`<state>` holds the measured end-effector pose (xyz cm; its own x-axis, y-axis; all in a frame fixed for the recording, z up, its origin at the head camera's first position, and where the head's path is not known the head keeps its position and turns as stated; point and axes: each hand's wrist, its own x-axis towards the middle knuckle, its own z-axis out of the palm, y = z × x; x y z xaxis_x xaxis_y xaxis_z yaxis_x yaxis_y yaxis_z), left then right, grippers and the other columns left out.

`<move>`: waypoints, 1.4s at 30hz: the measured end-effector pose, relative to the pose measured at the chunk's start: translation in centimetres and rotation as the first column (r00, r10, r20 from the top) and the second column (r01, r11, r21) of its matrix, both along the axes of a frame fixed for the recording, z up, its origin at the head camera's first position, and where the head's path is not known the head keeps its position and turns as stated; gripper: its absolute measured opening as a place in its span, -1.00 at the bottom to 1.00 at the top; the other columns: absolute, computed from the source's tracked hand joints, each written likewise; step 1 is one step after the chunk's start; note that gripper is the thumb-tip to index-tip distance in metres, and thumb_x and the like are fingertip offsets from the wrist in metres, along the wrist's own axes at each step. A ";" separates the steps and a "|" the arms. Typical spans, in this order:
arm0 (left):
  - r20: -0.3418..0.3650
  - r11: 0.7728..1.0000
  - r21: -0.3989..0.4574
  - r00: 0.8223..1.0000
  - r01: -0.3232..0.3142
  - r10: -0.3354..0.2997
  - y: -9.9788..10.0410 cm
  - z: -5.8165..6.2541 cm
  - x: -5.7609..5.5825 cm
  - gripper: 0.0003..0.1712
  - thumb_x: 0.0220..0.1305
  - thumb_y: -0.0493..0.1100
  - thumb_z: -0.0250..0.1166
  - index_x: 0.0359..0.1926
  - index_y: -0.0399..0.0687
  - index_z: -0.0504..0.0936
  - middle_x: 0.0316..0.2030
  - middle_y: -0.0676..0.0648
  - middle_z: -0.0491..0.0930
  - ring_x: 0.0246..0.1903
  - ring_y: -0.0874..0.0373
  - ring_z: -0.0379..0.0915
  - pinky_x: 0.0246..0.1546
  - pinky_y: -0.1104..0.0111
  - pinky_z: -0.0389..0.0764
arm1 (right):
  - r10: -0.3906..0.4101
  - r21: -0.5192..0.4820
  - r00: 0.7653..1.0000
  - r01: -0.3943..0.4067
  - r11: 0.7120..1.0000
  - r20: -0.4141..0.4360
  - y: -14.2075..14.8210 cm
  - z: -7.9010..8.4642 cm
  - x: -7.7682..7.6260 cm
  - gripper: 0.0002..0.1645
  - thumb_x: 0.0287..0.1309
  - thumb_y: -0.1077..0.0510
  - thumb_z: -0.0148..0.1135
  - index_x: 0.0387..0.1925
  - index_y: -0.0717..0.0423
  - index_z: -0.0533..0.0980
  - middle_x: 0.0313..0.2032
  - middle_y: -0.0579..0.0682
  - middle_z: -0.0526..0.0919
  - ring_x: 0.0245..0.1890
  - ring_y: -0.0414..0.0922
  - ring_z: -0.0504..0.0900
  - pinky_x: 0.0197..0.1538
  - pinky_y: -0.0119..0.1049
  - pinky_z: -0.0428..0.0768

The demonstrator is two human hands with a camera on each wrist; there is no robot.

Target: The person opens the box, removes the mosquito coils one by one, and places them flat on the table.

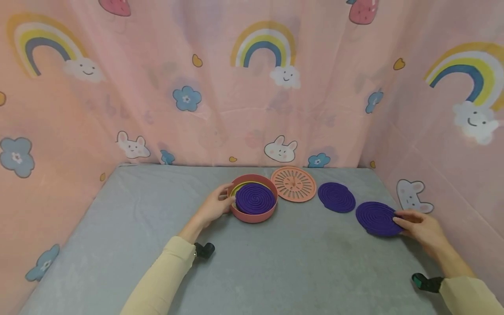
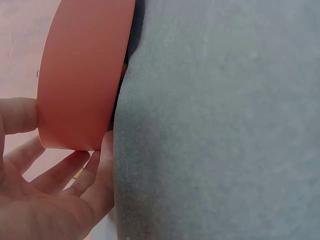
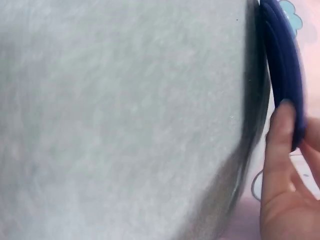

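In the head view, my left hand [image 1: 214, 203] grips the left side of a round pink-red mosquito coil box [image 1: 252, 218]. The thumb is at its rim; the fingers lie along the outer wall, seen close in the left wrist view. Inside the box, a purple spiral mosquito coil [image 1: 256, 199] lies over a yellow round piece [image 1: 238, 187]. My right hand [image 1: 423, 227] pinches the right edge of another purple mosquito coil [image 1: 378, 218], thumb on one face and fingers on the other. The right wrist view shows that coil edge-on, tilted off the grey surface [image 3: 125, 110].
A peach slotted round lid [image 1: 293, 184] touches the box's right side. Between the lid and my right hand, a third purple coil [image 1: 336, 197] lies flat. Pink printed curtains [image 1: 236, 122] stand behind and beside the grey table [image 1: 299, 262].
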<state>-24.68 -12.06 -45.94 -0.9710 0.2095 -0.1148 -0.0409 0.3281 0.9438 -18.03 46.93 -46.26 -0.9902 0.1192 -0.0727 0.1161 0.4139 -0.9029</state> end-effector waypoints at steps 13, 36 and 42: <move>-0.010 1.000 0.001 1.000 0.004 -0.004 0.0 -0.1 0.1 -0.38 0.51 -0.10 0.21 0.51 0.06 0.30 0.43 -0.26 0.29 0.37 -0.18 0.31 0.09 0.14 0.64 | 0.049 0.630 0.996 0.004 0.777 -0.068 -2.3 3.1 -0.2 -0.52 0.41 0.08 0.24 0.03 0.49 0.55 -0.08 0.48 0.63 -0.11 0.37 0.59 -0.24 0.00 0.57; -0.007 1.000 -0.013 1.000 -0.005 0.005 0.0 0.3 0.0 -0.39 0.51 -0.11 0.22 0.50 0.07 0.33 0.43 -0.25 0.30 0.37 -0.15 0.33 0.10 0.13 0.64 | 0.219 0.322 0.973 -0.186 0.928 -0.071 -13.7 4.4 -4.3 -0.44 0.50 -0.02 0.14 0.25 0.35 0.49 0.15 0.36 0.58 -0.02 0.19 0.69 -0.08 -0.32 0.70; -0.004 1.000 -0.014 1.000 -0.005 0.005 0.0 0.2 0.0 -0.39 0.50 -0.10 0.22 0.50 0.07 0.32 0.43 -0.25 0.29 0.37 -0.15 0.32 0.10 0.14 0.64 | 0.222 0.231 0.974 -0.205 0.951 -0.050 -16.7 4.4 -5.3 -0.42 0.49 -0.04 0.15 0.27 0.34 0.48 0.20 0.34 0.54 0.08 0.21 0.65 0.09 -0.07 0.66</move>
<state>-24.71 -12.08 -45.73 -0.9725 0.2030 -0.1141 -0.0390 0.3411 0.9392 -23.34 30.23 -41.89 -0.9958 -0.0912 0.0061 -0.0610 0.6130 -0.7877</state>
